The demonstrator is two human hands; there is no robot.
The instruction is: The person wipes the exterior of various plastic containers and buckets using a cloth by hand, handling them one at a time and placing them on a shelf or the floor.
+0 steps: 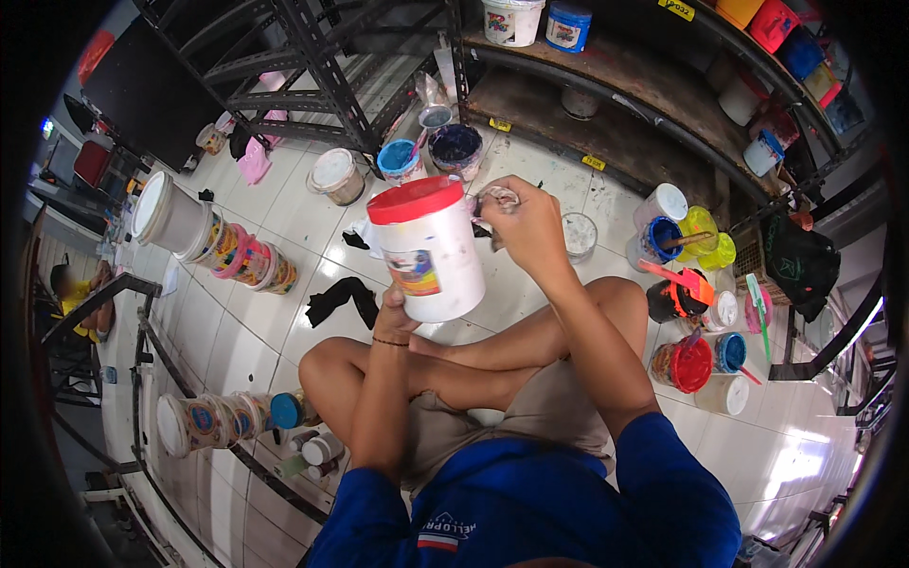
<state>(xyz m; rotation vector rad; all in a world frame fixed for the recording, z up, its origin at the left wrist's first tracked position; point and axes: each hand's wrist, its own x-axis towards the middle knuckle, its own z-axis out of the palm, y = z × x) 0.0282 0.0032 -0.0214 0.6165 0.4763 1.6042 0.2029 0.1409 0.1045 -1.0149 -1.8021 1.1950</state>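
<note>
I sit cross-legged on the floor with a white plastic paint tub [445, 270] raised over my shins. It has a red lid [417, 197], a colourful label and dark smudges on its side. My left hand [396, 317] is closed under the tub's lower left, bearing it slightly tilted. At its right side, my right hand [530, 222] is closed round a crumpled greyish rag [499, 201], close to the upper wall; whether the rag touches the tub I cannot tell. Beyond the tub stand a blue paint pot [398, 161] and a dark purple paint pot [456, 151].
Several paint pots, including a red one [682, 364], stand to my right, some with spatulas. Stacked tubs [170, 213] lean along the left. A black cloth [343, 301] lies before my knee. A metal shelf [568, 128] and a black rack [312, 76] bound the far side.
</note>
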